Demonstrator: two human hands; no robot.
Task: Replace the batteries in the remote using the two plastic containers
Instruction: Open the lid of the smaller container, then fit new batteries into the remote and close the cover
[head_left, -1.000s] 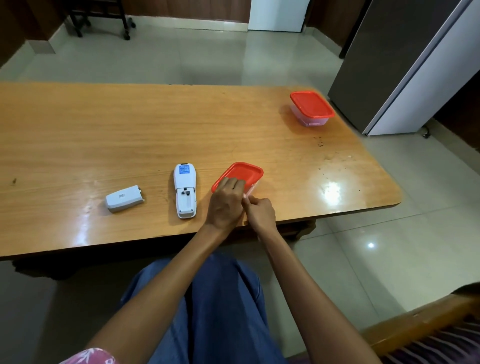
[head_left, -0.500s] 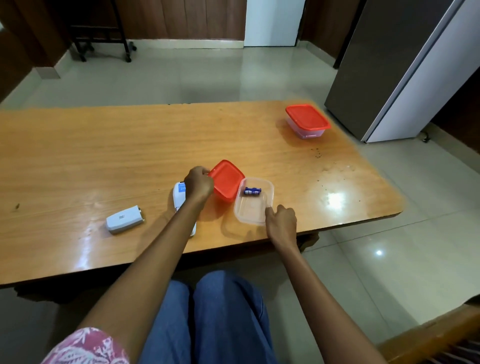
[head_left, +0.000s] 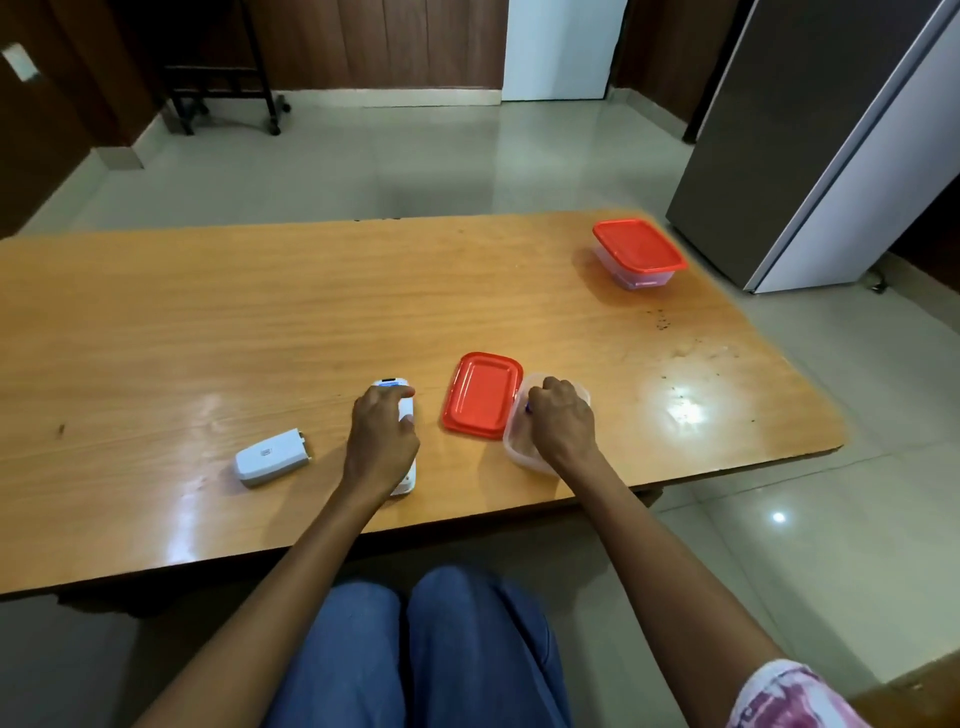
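Observation:
A white remote (head_left: 404, 415) lies on the wooden table (head_left: 260, 322) near its front edge. My left hand (head_left: 382, 441) rests over the remote and curls around it. The remote's white battery cover (head_left: 270, 458) lies apart to the left. A red lid (head_left: 482, 395) lies flat beside an open clear container (head_left: 519, 449). My right hand (head_left: 561, 421) reaches into that container, fingers closed on a small blue battery (head_left: 528, 409) that barely shows. A second container with a red lid (head_left: 638, 252) stands shut at the far right of the table.
A grey refrigerator (head_left: 810, 135) stands past the table's right end. A dark wheeled stand (head_left: 223, 88) is at the back left on the tiled floor. My knees in blue trousers (head_left: 415, 654) are under the table's front edge.
The lid came off the near container and now lies flat on the table. My left hand let it go and moved onto the remote. My right hand went into the open container.

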